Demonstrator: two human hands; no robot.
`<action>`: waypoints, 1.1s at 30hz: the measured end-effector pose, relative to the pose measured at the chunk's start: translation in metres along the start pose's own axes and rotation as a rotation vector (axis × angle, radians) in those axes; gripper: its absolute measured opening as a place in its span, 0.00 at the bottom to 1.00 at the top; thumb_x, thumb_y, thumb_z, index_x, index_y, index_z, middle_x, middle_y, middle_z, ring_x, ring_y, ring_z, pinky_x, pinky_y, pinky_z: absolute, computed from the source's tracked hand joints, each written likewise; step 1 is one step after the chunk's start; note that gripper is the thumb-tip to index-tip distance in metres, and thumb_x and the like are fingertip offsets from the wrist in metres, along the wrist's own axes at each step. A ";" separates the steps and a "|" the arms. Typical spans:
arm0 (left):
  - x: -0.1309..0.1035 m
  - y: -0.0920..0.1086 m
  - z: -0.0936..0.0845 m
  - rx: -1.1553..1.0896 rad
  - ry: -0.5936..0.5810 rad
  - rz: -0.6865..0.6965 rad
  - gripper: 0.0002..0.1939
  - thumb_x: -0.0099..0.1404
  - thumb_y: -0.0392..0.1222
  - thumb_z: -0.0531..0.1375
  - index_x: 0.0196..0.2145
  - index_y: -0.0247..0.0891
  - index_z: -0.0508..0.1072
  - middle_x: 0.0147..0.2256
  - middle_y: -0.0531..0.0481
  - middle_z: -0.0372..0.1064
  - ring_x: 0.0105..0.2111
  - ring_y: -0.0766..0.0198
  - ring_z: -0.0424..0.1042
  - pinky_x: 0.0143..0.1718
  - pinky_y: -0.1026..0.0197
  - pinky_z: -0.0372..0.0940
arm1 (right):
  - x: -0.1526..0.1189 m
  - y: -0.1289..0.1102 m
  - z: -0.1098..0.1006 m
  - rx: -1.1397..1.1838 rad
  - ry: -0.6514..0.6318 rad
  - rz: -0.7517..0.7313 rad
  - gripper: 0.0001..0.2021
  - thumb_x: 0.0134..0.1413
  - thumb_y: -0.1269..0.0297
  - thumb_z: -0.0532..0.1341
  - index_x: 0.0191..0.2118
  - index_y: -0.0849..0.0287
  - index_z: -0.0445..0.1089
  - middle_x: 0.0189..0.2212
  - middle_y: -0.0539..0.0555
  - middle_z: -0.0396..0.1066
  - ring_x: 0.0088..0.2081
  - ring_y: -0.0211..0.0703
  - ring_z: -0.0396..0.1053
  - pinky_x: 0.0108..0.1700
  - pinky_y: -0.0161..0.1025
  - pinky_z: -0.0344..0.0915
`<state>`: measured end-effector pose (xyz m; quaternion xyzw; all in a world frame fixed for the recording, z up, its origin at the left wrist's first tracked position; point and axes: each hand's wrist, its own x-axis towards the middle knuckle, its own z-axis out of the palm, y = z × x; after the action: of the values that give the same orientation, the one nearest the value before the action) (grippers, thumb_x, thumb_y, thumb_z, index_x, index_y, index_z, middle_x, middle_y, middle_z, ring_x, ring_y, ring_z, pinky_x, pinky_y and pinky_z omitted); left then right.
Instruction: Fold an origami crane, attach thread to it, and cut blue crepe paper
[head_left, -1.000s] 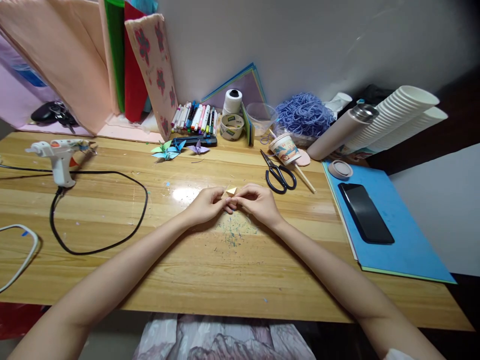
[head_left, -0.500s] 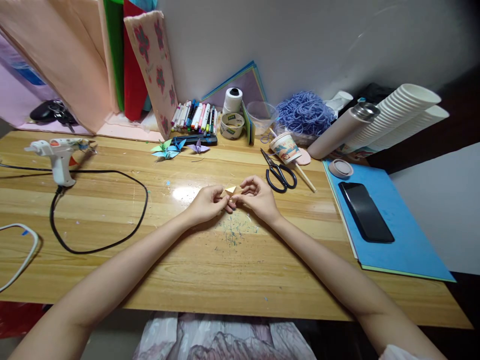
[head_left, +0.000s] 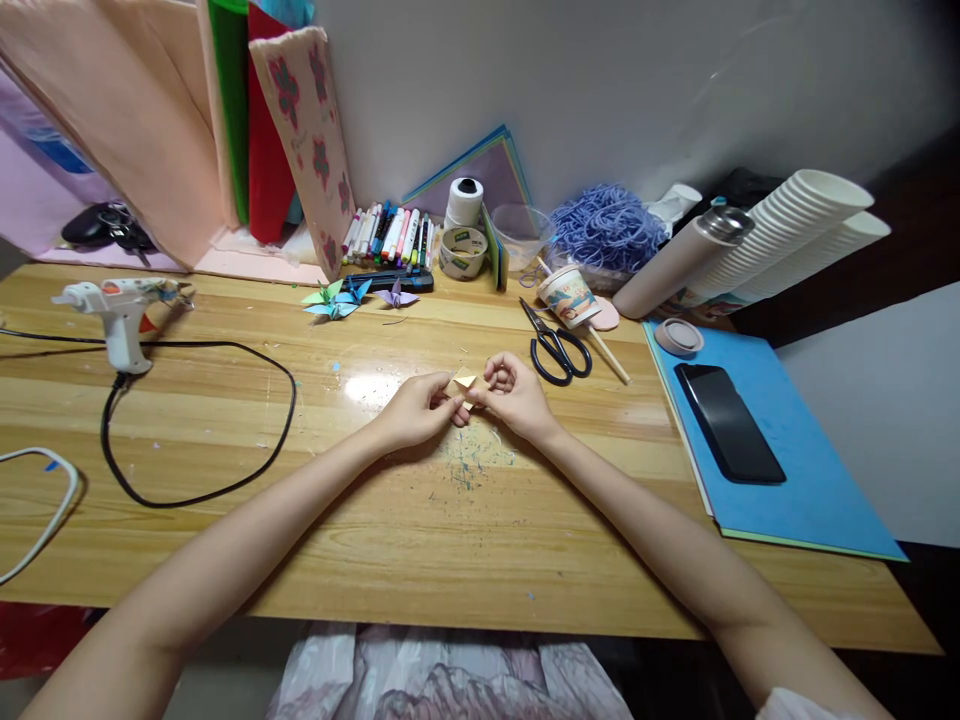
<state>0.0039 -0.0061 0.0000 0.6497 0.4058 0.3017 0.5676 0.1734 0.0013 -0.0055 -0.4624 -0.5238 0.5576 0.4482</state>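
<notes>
A small piece of folded yellow paper (head_left: 465, 382) is held between my two hands, just above the wooden table (head_left: 420, 560). My left hand (head_left: 420, 408) pinches its left side with thumb and fingers. At its right side, my right hand (head_left: 517, 398) grips it between thumb and curled fingers. Part of the paper is hidden behind the fingertips. Beyond the left hand lie several folded paper cranes (head_left: 337, 298) in green, blue and purple. Black-handled scissors (head_left: 556, 345) rest on the table past the right hand.
A white glue gun (head_left: 120, 320) with a looping black cord (head_left: 289, 400) occupies the left. Markers (head_left: 394, 232), a tape roll (head_left: 462, 252), blue yarn (head_left: 607, 225), a patterned paper cup (head_left: 568, 298) and a tumbler (head_left: 682, 262) line the back. A phone (head_left: 727, 422) lies on blue sheets (head_left: 817, 450) at right.
The folded yellow paper has spread a little between my fingers and shows more of its surface. Both hands stay in nearly the same place.
</notes>
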 end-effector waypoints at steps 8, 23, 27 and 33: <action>0.002 -0.002 -0.001 -0.193 0.036 -0.086 0.05 0.59 0.36 0.56 0.27 0.33 0.64 0.23 0.47 0.72 0.25 0.62 0.74 0.29 0.60 0.69 | -0.003 -0.005 0.002 -0.007 -0.012 -0.022 0.18 0.35 0.65 0.69 0.30 0.57 0.58 0.19 0.42 0.62 0.21 0.32 0.63 0.24 0.31 0.61; 0.001 0.003 -0.004 -0.345 0.045 -0.023 0.25 0.57 0.46 0.62 0.50 0.34 0.62 0.35 0.45 0.72 0.30 0.61 0.74 0.35 0.58 0.68 | -0.004 -0.001 -0.010 -0.358 0.133 -0.453 0.08 0.48 0.74 0.59 0.34 0.55 0.69 0.31 0.50 0.68 0.33 0.39 0.68 0.34 0.36 0.67; 0.002 0.005 -0.013 -0.378 -0.037 -0.064 0.31 0.62 0.56 0.52 0.55 0.31 0.60 0.37 0.40 0.72 0.33 0.59 0.74 0.36 0.57 0.67 | -0.002 -0.001 -0.015 -0.401 0.023 -0.608 0.12 0.47 0.80 0.56 0.32 0.55 0.70 0.32 0.50 0.71 0.37 0.41 0.69 0.40 0.40 0.67; 0.005 0.004 -0.011 -0.303 -0.035 -0.034 0.25 0.57 0.47 0.61 0.50 0.33 0.67 0.43 0.40 0.71 0.38 0.59 0.71 0.35 0.62 0.66 | 0.000 0.000 -0.012 -0.534 -0.175 -0.739 0.06 0.52 0.74 0.58 0.33 0.56 0.69 0.34 0.52 0.72 0.38 0.41 0.69 0.42 0.42 0.65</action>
<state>-0.0025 0.0032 0.0053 0.5547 0.3567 0.3384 0.6713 0.1857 0.0030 -0.0058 -0.2951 -0.8146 0.2429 0.4363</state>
